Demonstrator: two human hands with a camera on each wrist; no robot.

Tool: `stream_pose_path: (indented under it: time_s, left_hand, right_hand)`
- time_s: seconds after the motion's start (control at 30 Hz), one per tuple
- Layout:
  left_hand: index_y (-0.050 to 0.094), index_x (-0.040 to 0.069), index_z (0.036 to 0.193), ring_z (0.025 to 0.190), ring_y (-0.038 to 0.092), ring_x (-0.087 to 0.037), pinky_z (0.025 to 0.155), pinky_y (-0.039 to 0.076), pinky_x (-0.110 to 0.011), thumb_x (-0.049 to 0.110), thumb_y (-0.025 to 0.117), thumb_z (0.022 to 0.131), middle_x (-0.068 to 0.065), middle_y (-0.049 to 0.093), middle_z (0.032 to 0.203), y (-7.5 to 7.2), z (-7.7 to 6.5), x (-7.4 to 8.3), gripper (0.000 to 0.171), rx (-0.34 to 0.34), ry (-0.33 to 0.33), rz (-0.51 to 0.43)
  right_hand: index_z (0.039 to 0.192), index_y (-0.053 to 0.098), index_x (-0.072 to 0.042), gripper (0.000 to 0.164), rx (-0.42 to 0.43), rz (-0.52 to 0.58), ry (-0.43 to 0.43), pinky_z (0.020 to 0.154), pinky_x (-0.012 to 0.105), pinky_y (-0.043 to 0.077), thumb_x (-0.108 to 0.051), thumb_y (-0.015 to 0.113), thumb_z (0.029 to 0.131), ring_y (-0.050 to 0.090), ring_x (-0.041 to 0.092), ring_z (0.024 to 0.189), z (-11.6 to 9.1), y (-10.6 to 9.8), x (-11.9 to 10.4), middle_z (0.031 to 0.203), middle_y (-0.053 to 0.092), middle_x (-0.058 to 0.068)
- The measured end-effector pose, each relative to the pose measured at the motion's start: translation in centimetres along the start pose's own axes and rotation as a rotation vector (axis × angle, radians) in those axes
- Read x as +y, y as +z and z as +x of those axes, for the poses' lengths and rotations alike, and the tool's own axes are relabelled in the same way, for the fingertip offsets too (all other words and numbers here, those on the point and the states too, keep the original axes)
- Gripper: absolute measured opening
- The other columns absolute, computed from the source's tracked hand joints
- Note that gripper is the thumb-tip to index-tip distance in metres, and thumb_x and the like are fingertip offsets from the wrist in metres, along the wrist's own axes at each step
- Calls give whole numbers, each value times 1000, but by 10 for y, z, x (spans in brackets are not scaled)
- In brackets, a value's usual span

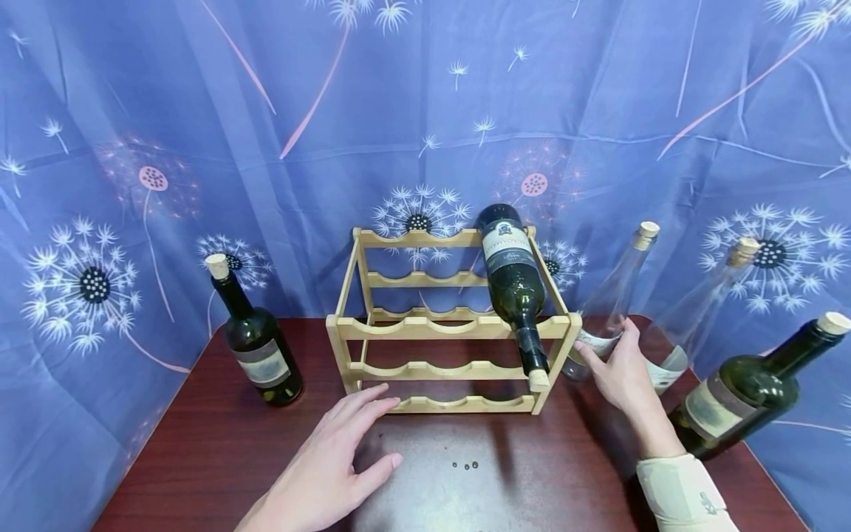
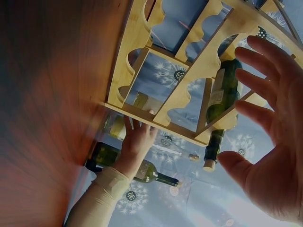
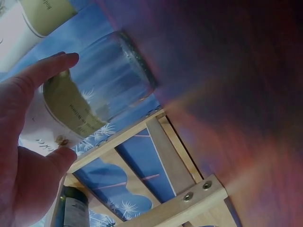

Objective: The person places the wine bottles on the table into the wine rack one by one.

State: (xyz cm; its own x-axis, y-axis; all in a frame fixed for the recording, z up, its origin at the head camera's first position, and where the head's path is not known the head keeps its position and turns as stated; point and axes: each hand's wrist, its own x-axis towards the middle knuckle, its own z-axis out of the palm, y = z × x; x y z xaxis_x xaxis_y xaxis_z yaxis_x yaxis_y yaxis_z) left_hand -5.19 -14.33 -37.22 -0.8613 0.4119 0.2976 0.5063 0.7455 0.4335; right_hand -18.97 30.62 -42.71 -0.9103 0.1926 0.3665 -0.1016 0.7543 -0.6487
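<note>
In the head view my right hand [image 1: 623, 373] grips a clear glass wine bottle [image 1: 608, 299] by its lower body, to the right of the wooden wine rack [image 1: 425, 327]. The right wrist view has the thumb on the bottle's label [image 3: 61, 116] and a finger across the other side; its base is close to the tabletop. The bottle stands corked and nearly upright. My left hand [image 1: 335, 451] hovers in front of the rack with spread fingers, holding nothing. A dark green wine bottle [image 1: 512, 270] lies across the rack's top right slot, its corked neck pointing toward me.
Beyond my right hand stand another clear bottle [image 1: 694, 318] and a dark green bottle [image 1: 738, 399], both corked. One more dark bottle [image 1: 262, 347] stands left of the rack. Several small dark bits [image 1: 467, 466] lie on the tabletop [image 1: 425, 502]. A blue curtain [image 1: 425, 96] hangs behind.
</note>
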Motion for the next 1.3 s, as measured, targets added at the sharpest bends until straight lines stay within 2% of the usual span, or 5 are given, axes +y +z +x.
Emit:
stream_pose_path:
  time_s: [0.13,0.33,0.7,0.9,1.3]
  left_hand:
    - [36,40,144,138,29,-20,104,34,-50,63,56,86,9,30,151,1,1,-2,65,-60,11,28]
    - [30,37,148,141,23,-30,106,27,-56,67,52,85,5,21,155,8,4,-6,73,-79,87,93]
    - [28,34,150,144,15,-27,108,24,-56,68,54,84,3,18,157,18,3,-7,79,-106,145,115]
    - [27,35,150,144,15,-28,108,25,-56,72,51,82,4,16,158,19,2,-6,81,-117,146,132]
    - [28,35,149,143,17,-27,107,25,-56,74,51,81,5,18,157,18,1,-6,82,-122,124,136]
  right_hand:
    - [143,17,4,87,1,22,12,92,57,37,-41,67,88,49,48,112,1,1,2,125,48,32]
    - [141,20,3,85,-9,46,26,91,55,37,-43,67,87,50,44,111,2,-1,3,122,50,30]
    - [133,32,1,78,-2,40,26,82,47,39,-46,71,84,52,38,101,3,-4,5,118,52,25]
    - [121,43,-8,69,11,-22,35,65,34,38,-52,74,77,54,27,84,2,-7,7,100,58,13]
    - [121,45,-6,70,10,-78,42,65,40,40,-52,74,76,58,37,89,-1,-19,0,101,58,16]
